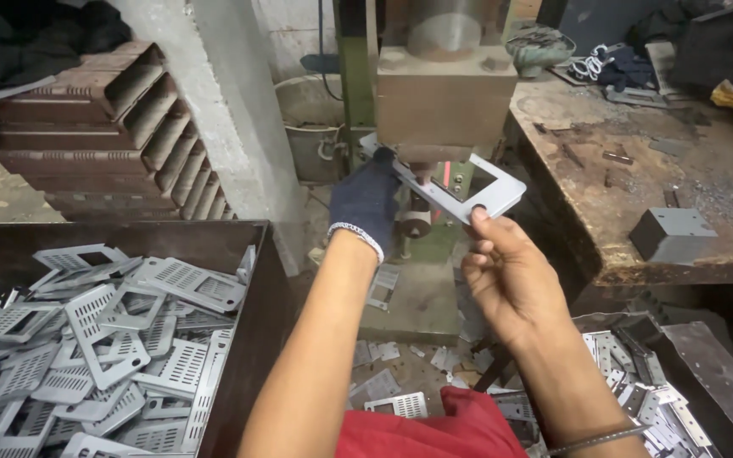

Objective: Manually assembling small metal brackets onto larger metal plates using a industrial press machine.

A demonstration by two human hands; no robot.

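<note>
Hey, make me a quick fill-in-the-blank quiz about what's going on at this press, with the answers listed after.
1. The left hand wears a dark ____, while the right hand is bare.
2. Both hands hold one flat grey metal plate that has a ____ cut-out in it.
3. The plate is held just under the ____ of the green press.
4. The bin on the person's left is full of perforated metal ____.

Missing words: glove; rectangular; block; plates
</note>
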